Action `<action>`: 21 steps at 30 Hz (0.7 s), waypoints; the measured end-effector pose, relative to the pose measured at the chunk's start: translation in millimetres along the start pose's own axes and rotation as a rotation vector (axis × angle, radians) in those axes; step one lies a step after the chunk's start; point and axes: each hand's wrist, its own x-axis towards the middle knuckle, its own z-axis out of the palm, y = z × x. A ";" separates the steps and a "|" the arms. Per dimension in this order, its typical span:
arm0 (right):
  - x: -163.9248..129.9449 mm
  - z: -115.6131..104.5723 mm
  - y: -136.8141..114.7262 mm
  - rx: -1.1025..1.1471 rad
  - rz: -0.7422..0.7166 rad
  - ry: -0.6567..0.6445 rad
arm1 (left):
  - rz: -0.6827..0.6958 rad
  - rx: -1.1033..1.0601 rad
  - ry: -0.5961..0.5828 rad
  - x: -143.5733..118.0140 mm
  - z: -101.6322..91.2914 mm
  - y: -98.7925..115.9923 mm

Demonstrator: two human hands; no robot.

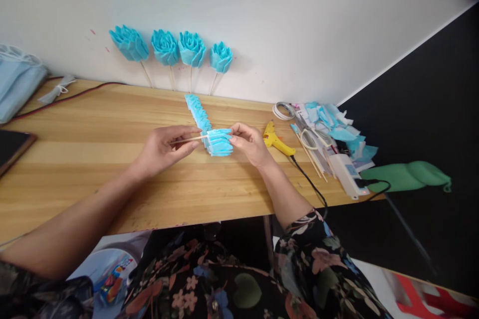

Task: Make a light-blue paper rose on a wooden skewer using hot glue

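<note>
My left hand (pixel 166 147) is closed around a thin wooden stick (pixel 192 138) that lies nearly level. At the stick's right end sits a bundle of pleated blue petals (pixel 220 142). With thumb and fingers, my right hand (pixel 249 142) pinches the bundle's right edge. From behind the bundle, a pointed, pleated blue strip (pixel 198 112) runs over the wooden table toward the wall; whether it joins the bundle is hidden. Against the wall lean several finished blue flowers on sticks, among them a large one (pixel 129 44) and a smaller one (pixel 221 57).
Right of my hands lies a yellow glue gun (pixel 277 140) with a black cord. Beyond it are tape rolls (pixel 283 110), scissors (pixel 316 139), blue scraps (pixel 333 119), a white power strip (pixel 347 175) and a green balloon-like item (pixel 407 176). Folded blue masks (pixel 20 82) lie far left on the table (pixel 93 149).
</note>
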 end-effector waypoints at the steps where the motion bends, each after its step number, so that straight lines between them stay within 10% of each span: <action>1: -0.1 -0.4 0.9 -0.003 -0.007 -0.003 | -0.001 -0.008 -0.001 -0.3 0.0 -0.3; 21: -6.2 0.3 -0.8 -0.166 -0.095 -0.036 | 0.189 -0.023 0.056 0.0 9.8 9.5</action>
